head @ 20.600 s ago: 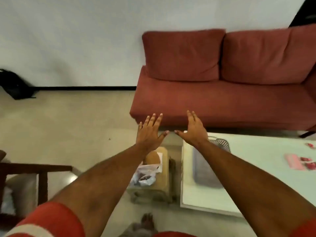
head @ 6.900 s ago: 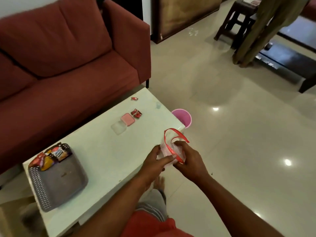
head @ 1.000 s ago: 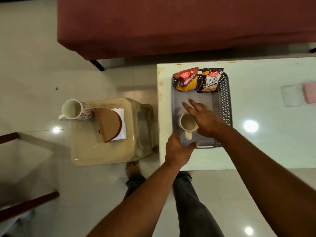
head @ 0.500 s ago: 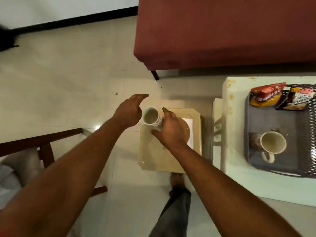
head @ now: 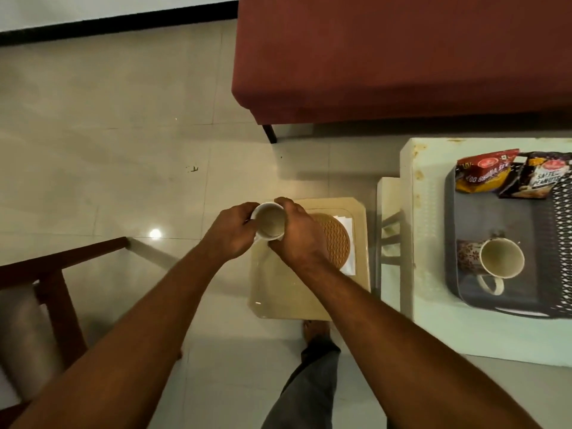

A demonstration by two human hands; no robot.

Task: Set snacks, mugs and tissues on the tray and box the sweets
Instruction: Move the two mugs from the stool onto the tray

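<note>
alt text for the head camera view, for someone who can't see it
The left hand and right hand grip an empty mug at the far corner of a beige stool that holds a round woven mat on white tissues. To the right, a grey tray on a white table carries a second mug and two snack packets.

A red sofa (head: 402, 57) stands on the shiny floor (head: 108, 119). A brown wooden chair (head: 66, 305) sits at the left.
</note>
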